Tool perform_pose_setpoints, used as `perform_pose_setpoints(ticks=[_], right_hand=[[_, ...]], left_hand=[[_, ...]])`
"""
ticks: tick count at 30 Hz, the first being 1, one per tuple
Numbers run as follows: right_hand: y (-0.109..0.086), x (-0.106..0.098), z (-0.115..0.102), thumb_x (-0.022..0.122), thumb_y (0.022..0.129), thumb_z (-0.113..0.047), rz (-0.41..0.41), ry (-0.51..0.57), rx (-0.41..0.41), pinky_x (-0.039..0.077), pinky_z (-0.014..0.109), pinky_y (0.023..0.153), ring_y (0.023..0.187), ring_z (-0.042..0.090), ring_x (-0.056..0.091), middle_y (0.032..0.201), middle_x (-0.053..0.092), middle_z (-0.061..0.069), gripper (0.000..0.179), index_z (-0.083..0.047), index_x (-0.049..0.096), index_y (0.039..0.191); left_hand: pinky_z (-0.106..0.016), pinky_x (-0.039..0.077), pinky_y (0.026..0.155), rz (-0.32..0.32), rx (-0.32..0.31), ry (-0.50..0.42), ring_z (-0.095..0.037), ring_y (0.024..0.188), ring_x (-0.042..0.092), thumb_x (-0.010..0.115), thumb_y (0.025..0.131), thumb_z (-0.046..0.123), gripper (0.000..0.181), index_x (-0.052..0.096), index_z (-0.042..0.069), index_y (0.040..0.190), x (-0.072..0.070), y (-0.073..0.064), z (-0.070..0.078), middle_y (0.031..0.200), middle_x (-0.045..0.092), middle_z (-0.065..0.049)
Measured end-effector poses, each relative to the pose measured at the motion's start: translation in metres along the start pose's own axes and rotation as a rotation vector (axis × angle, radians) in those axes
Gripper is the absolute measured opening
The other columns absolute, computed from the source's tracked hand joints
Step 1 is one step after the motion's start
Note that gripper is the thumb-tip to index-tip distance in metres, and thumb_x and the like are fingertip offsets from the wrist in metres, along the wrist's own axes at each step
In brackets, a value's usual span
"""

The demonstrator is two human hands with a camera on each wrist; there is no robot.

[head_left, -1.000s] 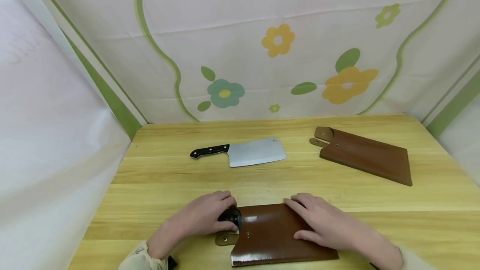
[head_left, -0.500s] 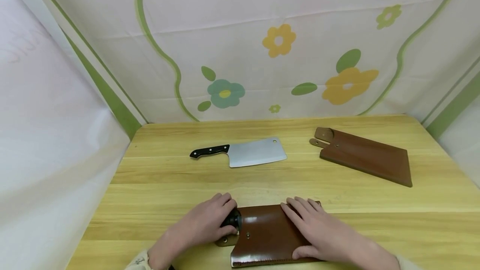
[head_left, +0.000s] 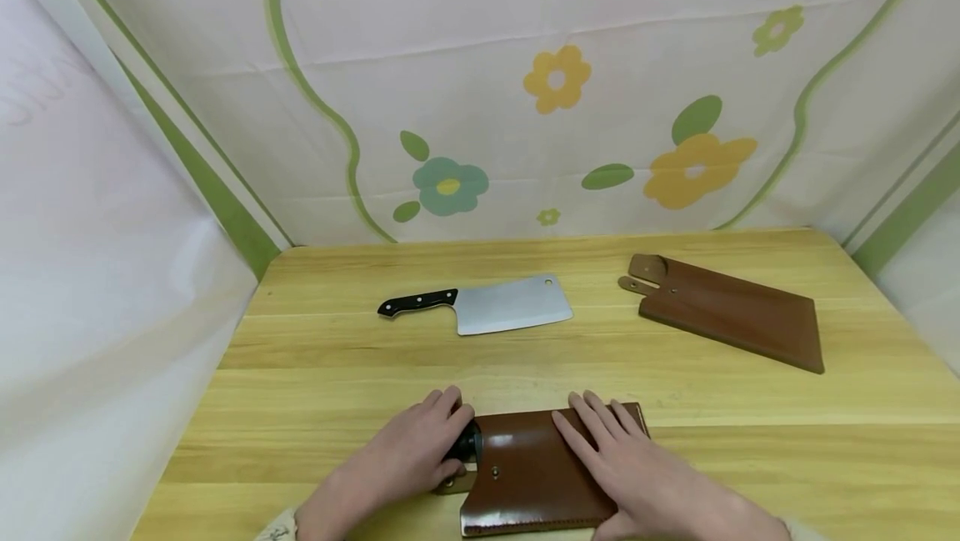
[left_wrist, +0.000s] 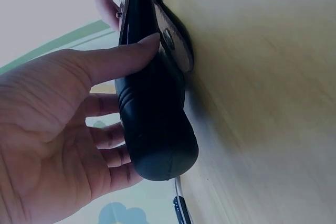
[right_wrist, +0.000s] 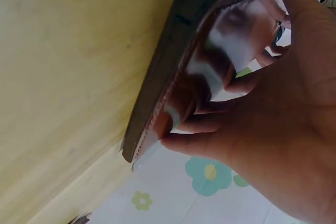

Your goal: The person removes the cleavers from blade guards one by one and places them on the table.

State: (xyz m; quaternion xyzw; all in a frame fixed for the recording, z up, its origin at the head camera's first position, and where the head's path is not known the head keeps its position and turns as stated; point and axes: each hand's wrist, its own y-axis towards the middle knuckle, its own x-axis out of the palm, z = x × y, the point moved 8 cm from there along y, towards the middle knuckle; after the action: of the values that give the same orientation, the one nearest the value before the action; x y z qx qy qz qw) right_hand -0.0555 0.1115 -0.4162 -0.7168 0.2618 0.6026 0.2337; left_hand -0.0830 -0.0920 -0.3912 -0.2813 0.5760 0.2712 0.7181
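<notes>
Near the front of the table lies a glossy brown leather knife sheath (head_left: 525, 466) with a black handle (left_wrist: 157, 135) sticking out of its left end. My left hand (head_left: 408, 458) holds that handle, thumb on one side and fingers on the other, as the left wrist view shows. A strap with a snap button (left_wrist: 169, 39) lies beside the handle. Resting on the sheath's right part is my right hand (head_left: 637, 474), its fingers extended and spread toward the far edge. Any blade is hidden inside the leather.
Farther back on the wooden table (head_left: 337, 383) lies a cleaver (head_left: 513, 306) with a black riveted handle, pointing left. To its right is a second brown sheath (head_left: 738, 312), its straps undone. A flower-printed white curtain (head_left: 480, 91) closes off the back.
My right hand has slid slightly left and nearer over the sheath, with its fingers spreading, so the sheath's far right corner shows now. My left hand stays at the handle.
</notes>
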Motion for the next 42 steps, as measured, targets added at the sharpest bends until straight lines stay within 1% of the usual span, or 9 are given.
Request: perform_pose_setpoints(ticks=[3,7,9,16,19,26,31,36,42], right_hand=[[0.000,-0.001,-0.001,0.064,0.076,-0.086,0.021,0.002,-0.005,0.042,0.064,0.107,0.145,0.048,0.036,0.160,0.033,0.029,0.125,0.001,0.031,0.159],[0.001,0.000,-0.002,0.078,0.073,-0.075,0.021,0.016,-0.007,0.041,0.063,0.107,0.143,0.046,0.039,0.158,0.037,0.027,0.123,0.001,0.033,0.158],[0.002,-0.001,-0.001,0.082,0.071,-0.070,0.015,0.027,-0.008,0.040,0.064,0.107,0.141,0.046,0.041,0.157,0.039,0.026,0.122,0.001,0.034,0.158],[0.004,-0.006,0.003,0.088,0.066,-0.064,0.009,0.063,0.004,0.040,0.061,0.110,0.140,0.043,0.043,0.154,0.043,0.022,0.121,-0.001,0.038,0.157],[0.006,-0.007,0.003,0.090,0.065,-0.062,0.014,0.059,-0.002,0.040,0.061,0.110,0.140,0.043,0.044,0.154,0.044,0.022,0.122,-0.001,0.037,0.157],[0.012,-0.007,0.008,0.089,0.068,-0.060,-0.034,0.072,0.020,0.036,0.061,0.113,0.143,0.044,0.040,0.156,0.040,0.026,0.122,0.001,0.034,0.158],[0.016,-0.010,0.014,0.090,0.067,-0.059,-0.012,0.055,0.013,0.038,0.063,0.111,0.141,0.045,0.042,0.154,0.042,0.025,0.121,0.001,0.036,0.157],[0.019,-0.011,0.020,0.089,0.068,-0.059,-0.031,0.063,0.014,0.038,0.063,0.111,0.141,0.044,0.043,0.154,0.042,0.026,0.120,0.001,0.035,0.157],[0.021,-0.013,0.025,0.089,0.069,-0.058,-0.034,0.054,0.023,0.039,0.062,0.110,0.139,0.043,0.045,0.151,0.044,0.027,0.119,0.003,0.036,0.156]], left_hand=[[-0.025,0.054,0.072,-0.005,-0.014,-0.004,-0.014,0.089,0.050,0.085,0.088,0.030,0.043,0.062,0.009,0.117,0.001,0.000,0.000,0.102,0.052,-0.001],[-0.025,0.054,0.072,-0.001,-0.015,0.002,-0.014,0.088,0.051,0.085,0.088,0.031,0.042,0.062,0.009,0.116,0.000,0.000,0.000,0.101,0.055,-0.001],[-0.025,0.053,0.072,0.004,-0.015,0.000,-0.013,0.087,0.051,0.085,0.087,0.031,0.042,0.062,0.010,0.114,0.000,0.001,0.000,0.100,0.055,0.000],[-0.024,0.052,0.069,0.017,-0.008,-0.006,-0.012,0.084,0.051,0.085,0.088,0.031,0.040,0.062,0.009,0.113,-0.002,0.002,0.000,0.100,0.055,0.000],[-0.025,0.052,0.068,0.036,-0.001,0.006,-0.013,0.083,0.052,0.085,0.088,0.030,0.040,0.063,0.009,0.113,-0.003,0.003,-0.002,0.099,0.055,-0.001],[-0.025,0.054,0.067,0.082,0.016,0.059,-0.016,0.080,0.057,0.086,0.086,0.029,0.041,0.063,0.007,0.113,-0.007,0.008,-0.005,0.099,0.058,-0.003],[-0.029,0.055,0.067,0.115,0.021,0.062,-0.018,0.078,0.059,0.086,0.086,0.027,0.042,0.061,0.006,0.111,-0.011,0.014,-0.007,0.098,0.058,-0.004],[-0.031,0.057,0.069,0.110,0.009,0.060,-0.019,0.080,0.060,0.085,0.087,0.026,0.039,0.061,0.006,0.111,-0.011,0.019,-0.010,0.099,0.058,-0.005],[-0.027,0.054,0.062,0.118,0.059,0.138,-0.018,0.075,0.060,0.084,0.088,0.023,0.031,0.068,0.010,0.111,-0.011,0.024,-0.008,0.099,0.058,-0.005]])
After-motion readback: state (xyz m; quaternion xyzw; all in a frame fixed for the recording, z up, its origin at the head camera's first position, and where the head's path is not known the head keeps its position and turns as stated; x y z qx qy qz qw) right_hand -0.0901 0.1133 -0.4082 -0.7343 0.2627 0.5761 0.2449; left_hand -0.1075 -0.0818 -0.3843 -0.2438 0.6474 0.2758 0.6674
